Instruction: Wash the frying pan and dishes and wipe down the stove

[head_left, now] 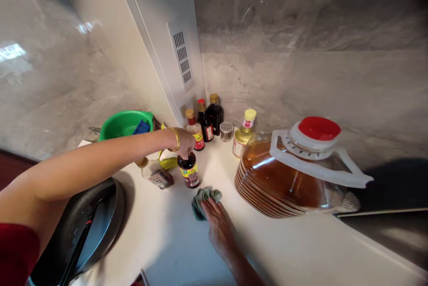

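Note:
My left hand (186, 144) reaches across from the left, its fingers closed round the top of a dark sauce bottle (190, 171) with a yellow label. The bottle looks upright on the white countertop (160, 232), its cap hidden by the fingers. My right hand (219, 223) presses a crumpled grey-green cloth (201, 203) on the counter just in front of that bottle. To the left of the bottle, a clear bottle with a dark label (158, 176) leans over, partly behind my forearm. A yellow packet (169, 163) lies behind it.
Sauce bottles (205, 123) and a small glass jar (226, 131) stand in the corner. A yellow-capped bottle (242, 136) is right of them. A large oil jug (287, 174) stands right. A green colander (113, 123) and a black pan (112, 228) are left.

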{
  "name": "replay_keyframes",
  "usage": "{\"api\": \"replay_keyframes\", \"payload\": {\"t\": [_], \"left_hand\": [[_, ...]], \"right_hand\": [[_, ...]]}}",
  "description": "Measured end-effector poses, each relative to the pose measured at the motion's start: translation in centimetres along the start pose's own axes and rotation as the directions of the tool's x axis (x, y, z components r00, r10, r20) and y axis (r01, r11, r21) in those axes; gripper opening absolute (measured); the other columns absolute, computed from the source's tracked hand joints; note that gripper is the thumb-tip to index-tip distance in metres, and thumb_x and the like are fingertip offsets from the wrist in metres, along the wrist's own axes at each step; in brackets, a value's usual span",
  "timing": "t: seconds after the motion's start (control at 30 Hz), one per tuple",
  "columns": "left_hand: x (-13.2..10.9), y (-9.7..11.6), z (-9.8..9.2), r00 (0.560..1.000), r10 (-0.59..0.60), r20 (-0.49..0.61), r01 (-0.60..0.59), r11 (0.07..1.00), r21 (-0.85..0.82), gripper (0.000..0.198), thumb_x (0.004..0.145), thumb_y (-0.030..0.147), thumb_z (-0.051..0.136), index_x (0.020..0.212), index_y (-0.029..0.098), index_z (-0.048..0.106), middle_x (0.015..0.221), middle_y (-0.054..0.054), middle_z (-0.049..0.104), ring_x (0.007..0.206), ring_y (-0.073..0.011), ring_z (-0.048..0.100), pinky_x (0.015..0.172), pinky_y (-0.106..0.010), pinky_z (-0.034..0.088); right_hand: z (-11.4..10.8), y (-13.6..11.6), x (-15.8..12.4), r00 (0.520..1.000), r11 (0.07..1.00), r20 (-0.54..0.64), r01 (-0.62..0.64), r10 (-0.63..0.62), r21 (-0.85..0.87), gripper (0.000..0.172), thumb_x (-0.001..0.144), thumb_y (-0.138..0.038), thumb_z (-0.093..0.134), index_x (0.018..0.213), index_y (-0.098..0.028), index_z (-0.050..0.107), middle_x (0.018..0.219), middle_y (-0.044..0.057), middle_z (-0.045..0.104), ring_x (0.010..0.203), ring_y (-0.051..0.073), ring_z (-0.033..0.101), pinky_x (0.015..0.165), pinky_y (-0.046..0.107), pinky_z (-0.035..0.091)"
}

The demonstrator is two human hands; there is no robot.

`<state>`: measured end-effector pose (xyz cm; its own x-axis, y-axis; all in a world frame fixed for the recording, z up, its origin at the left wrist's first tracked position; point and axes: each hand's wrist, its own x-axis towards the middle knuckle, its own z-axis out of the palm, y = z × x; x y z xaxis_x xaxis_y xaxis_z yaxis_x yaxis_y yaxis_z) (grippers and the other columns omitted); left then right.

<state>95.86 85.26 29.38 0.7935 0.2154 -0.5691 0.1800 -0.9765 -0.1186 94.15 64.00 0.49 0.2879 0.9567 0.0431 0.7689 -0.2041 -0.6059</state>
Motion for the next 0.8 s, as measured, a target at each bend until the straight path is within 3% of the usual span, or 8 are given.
{"api": "replay_keyframes", "payload": {"t": [0.2, 0.33, 0.57, 0.7, 0.8], "left_hand": [[4.8, 2.2, -3.3, 0.989, -0.093, -0.115, 0.104, 0.989, 0.101, 0.020, 0.062, 0.021, 0.067, 0.082, 0.021, 0.073, 0.086, -0.006, 0.070, 0.090, -0.0255, 0.062, 0.078, -0.031, 0.046], [8.1, 2.4, -5.1, 0.985, -0.091, -0.148, 0.117, 0.977, 0.177, 0.035, 0.068, 0.024, 0.064, 0.101, 0.014, 0.070, 0.100, -0.013, 0.068, 0.094, -0.0275, 0.061, 0.079, -0.033, 0.048], [11.9, 1.8, -6.9, 0.970, -0.121, -0.209, 0.150, 0.980, 0.129, 0.041, 0.064, 0.014, 0.065, 0.105, 0.011, 0.067, 0.107, -0.016, 0.064, 0.100, -0.0306, 0.058, 0.085, -0.038, 0.046], [10.7, 1.5, -6.6, 0.920, -0.095, -0.381, 0.151, 0.981, 0.120, 0.057, 0.071, 0.027, 0.063, 0.126, 0.015, 0.052, 0.125, -0.016, 0.049, 0.112, -0.0298, 0.049, 0.090, -0.036, 0.043], [5.8, 0.4, -5.6, 0.875, -0.022, -0.483, 0.089, 0.989, 0.117, 0.056, 0.079, 0.041, 0.055, 0.130, 0.020, 0.045, 0.127, -0.011, 0.046, 0.113, -0.0255, 0.047, 0.093, -0.033, 0.039]], "right_hand": [[0.2, 0.0, -0.7, 0.998, 0.998, 0.035, -0.055, 0.055, -0.017, 0.070, 0.069, 0.001, 0.034, 0.134, -0.024, 0.043, 0.136, 0.003, 0.047, 0.133, 0.020, 0.031, 0.112, 0.043, 0.023], [1.1, 0.5, -0.3, 0.998, 0.998, -0.041, -0.057, 0.057, -0.016, 0.070, 0.070, 0.002, 0.033, 0.135, -0.023, 0.042, 0.136, 0.004, 0.046, 0.132, 0.020, 0.031, 0.112, 0.044, 0.024], [1.4, 0.5, 4.7, 0.971, 0.986, -0.178, -0.168, 0.163, -0.016, 0.068, 0.071, 0.003, 0.030, 0.134, -0.017, 0.043, 0.138, 0.005, 0.044, 0.134, 0.022, 0.029, 0.111, 0.043, 0.023], [0.6, 0.6, 8.7, 0.949, 0.972, -0.236, -0.229, 0.211, -0.053, 0.062, 0.075, 0.000, 0.032, 0.134, -0.014, 0.043, 0.141, 0.007, 0.041, 0.135, 0.024, 0.024, 0.110, 0.042, 0.020], [-0.2, 0.8, 11.7, 0.932, 0.963, -0.286, -0.257, 0.225, -0.081, 0.059, 0.076, -0.002, 0.034, 0.134, -0.010, 0.041, 0.142, 0.010, 0.039, 0.135, 0.026, 0.023, 0.109, 0.042, 0.019]]}}
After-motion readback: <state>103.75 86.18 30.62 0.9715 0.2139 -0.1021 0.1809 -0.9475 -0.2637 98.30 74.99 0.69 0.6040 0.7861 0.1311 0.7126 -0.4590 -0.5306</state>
